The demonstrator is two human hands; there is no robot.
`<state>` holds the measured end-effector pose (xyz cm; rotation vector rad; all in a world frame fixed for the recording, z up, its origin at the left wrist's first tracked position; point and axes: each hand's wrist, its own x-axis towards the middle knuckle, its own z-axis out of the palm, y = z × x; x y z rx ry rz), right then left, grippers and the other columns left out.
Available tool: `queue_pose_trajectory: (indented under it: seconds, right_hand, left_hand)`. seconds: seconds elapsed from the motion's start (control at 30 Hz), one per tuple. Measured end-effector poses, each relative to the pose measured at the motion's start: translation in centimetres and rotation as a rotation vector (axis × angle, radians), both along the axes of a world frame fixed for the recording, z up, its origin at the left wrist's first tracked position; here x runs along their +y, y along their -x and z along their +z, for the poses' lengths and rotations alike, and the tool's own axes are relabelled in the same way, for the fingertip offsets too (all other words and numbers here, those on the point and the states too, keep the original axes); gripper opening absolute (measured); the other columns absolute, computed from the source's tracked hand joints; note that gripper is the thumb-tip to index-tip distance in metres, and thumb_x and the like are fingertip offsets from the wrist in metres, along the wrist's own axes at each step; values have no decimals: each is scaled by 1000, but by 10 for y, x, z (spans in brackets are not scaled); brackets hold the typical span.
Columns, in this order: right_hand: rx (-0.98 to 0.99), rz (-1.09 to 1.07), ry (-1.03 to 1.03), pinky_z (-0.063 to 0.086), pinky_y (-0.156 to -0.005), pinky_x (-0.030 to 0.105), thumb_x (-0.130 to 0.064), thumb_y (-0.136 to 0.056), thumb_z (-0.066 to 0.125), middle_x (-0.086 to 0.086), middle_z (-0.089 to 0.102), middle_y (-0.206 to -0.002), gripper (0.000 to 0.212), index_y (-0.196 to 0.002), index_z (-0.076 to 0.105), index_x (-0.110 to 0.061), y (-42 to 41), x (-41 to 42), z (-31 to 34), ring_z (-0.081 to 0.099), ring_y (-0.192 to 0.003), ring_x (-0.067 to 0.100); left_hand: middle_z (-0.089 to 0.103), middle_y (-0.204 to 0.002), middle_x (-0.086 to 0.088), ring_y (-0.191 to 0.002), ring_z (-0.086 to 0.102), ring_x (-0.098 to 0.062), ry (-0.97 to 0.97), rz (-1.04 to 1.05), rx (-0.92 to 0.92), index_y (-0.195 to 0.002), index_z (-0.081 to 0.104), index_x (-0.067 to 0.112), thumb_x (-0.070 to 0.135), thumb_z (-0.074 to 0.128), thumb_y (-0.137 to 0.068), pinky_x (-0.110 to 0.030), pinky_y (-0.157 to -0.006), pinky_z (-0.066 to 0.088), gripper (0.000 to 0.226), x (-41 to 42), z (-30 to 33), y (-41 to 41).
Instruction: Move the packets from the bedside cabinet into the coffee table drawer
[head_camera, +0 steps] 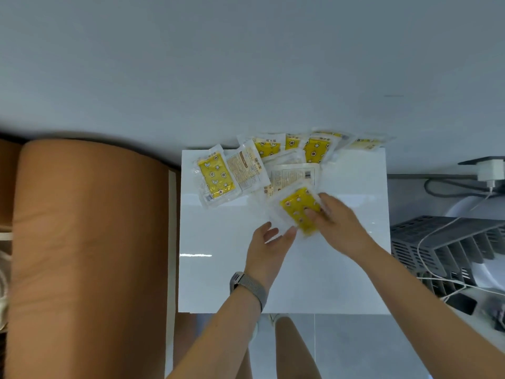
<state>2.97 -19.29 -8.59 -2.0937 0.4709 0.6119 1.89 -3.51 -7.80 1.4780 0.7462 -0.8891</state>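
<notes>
Reaching: both forearms extend over the white bedside cabinet surface toward one yellow packet.
Right hand: fingers curled over the packet's right edge, pinching it, blurred.
Left hand: palm up, fingers loosely spread, fingertips touching the packet's clear lower-left edge; watch on wrist.
Other packets: overlapping in a fan along the cabinet's far edge against the wall.
Left of cabinet: brown headboard.

Yellow star-print packets fanned along cabinet top rear edge (some back-side up); one lifted.
</notes>
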Motion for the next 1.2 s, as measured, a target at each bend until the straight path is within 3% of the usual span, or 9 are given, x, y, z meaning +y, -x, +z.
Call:
queue_pose_trajectory:
  seconds: [0.2,0.33,0.47,0.63,0.77,0.87,0.97,1.07,1.2]
  right_hand:
    - [51,-124,-246,48,-70,15,-27,-96,56,-12,66,-80,9,-91,63,-28,8,11,21,60,-74,2]
    - [-198,-101,123,37,-95,25,-21,-76,80,-6,58,-120,56,-126,55,-22,-30,9,2,48,-113,17]
    - [-120,134,356,28,-103,38,-36,-64,86,-4,45,-139,85,-138,43,-30,-62,21,-16,31,-130,25]
    - [-99,277,639,19,-101,44,-50,-64,81,-4,49,-128,76,-131,48,-34,-51,15,-27,35,-124,23]
    - [-199,175,711,24,-94,43,-43,-75,75,2,60,-106,42,-111,64,-22,-25,12,-30,55,-102,25]
    - [-318,-53,517,44,-75,32,-33,-83,72,-3,66,-84,19,-91,65,-18,-4,16,-11,63,-74,18]
    - [-146,-370,52,43,-62,13,-26,-86,69,-15,67,-78,7,-90,63,-24,10,28,19,62,-70,-2]
    - [-46,-449,-237,55,-70,29,-17,-88,67,-7,74,-83,7,-91,68,-24,30,55,35,69,-78,5]
    - [128,-248,-365,58,-79,39,-32,-94,56,-3,73,-91,17,-101,68,-21,40,76,41,70,-84,15]
  left_hand:
    - [76,-86,1,-81,73,-18,70,261,-77,-91,70,18,13,71,-83,-34,-71,59,9,22,6,-3]
    - [72,-106,-9,-91,71,-26,49,323,-67,-106,64,20,13,71,-82,-44,-78,58,26,45,6,-2]
    - [61,-119,6,-100,68,-26,4,283,-140,-126,33,55,9,74,-79,-42,-74,60,78,63,7,-1]
    - [66,-113,0,-83,68,-5,-89,59,-277,-105,63,36,9,57,-93,-22,-66,57,31,66,7,5]
    - [68,-99,6,-76,65,4,-74,-14,-300,-96,67,27,-1,46,-97,-16,-65,53,36,61,7,12]
    - [68,-103,3,-83,66,3,-43,6,-222,-96,70,22,1,47,-97,-14,-70,53,30,55,8,16]
    - [70,-113,-1,-106,66,-15,61,52,-133,-108,71,18,39,61,-87,-28,-90,53,31,50,8,18]
    - [72,-111,-6,-106,67,-22,201,135,-91,-109,70,13,52,63,-75,-37,-92,52,52,46,9,18]
    - [76,-92,-7,-90,72,-25,69,239,-80,-94,72,12,23,68,-87,-33,-76,59,14,41,14,12]
